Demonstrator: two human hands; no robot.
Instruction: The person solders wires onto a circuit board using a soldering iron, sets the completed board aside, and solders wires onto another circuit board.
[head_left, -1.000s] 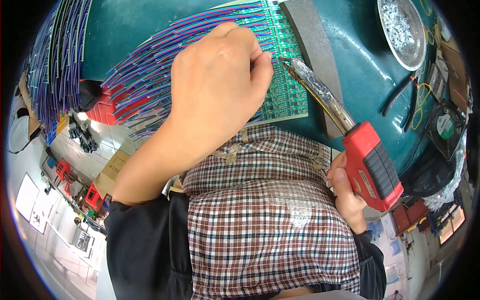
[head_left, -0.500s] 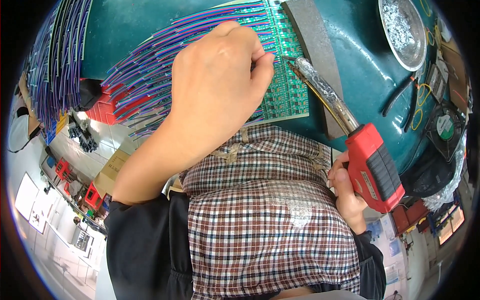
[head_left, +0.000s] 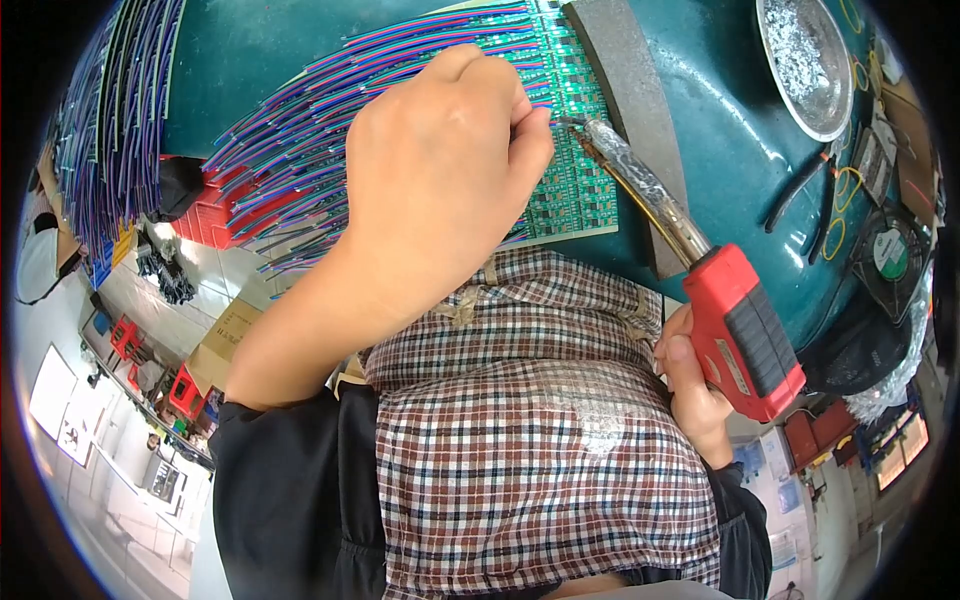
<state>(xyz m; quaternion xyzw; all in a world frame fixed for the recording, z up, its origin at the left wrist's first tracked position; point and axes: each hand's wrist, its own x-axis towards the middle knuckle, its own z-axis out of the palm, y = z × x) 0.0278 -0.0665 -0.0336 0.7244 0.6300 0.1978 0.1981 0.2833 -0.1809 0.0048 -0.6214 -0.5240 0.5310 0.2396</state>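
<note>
Head view: a sheet of green circuit boards [head_left: 583, 190] lies at the far middle of a green table [head_left: 722, 90], just left of a grey bar [head_left: 635, 100], with thin coloured wires [head_left: 310, 110] fanning out to its left. The left hand [head_left: 440, 160] reaches over them, thumb and finger pinched together, seemingly on one of the wires (the fingers hide most of it). The right hand [head_left: 695, 390], near and to the right, grasps the red handle of a soldering iron [head_left: 728, 285]; its tip points far left, just beside the pinched fingertips, though whether it touches the board cannot be told. Good handling here would likely mean a still left wrist, the wire end flat on its pad, a brief, light touch of the tip, and skin clear of the hot metal. Farther right are black-handled pliers [head_left: 797, 193] and a metal bowl [head_left: 838, 100].
</note>
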